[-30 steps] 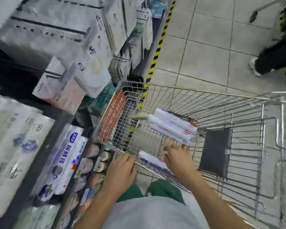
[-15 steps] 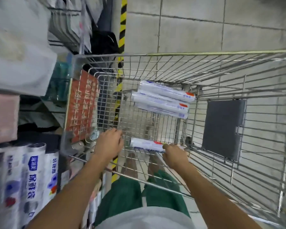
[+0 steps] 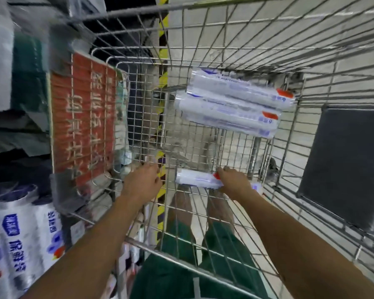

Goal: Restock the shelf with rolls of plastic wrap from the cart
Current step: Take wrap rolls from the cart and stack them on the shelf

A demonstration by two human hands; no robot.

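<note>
Right hand grasping one roll of plastic wrap at lower centre inside the wire cart, left hand curled on the cart's mesh, more rolls stacked upper centre.

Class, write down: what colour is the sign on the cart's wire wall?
The sign is red-orange with pale lettering; the head view shows it.

Dark green shorts with a thin white mark, bare forearms, bare lower legs
</note>
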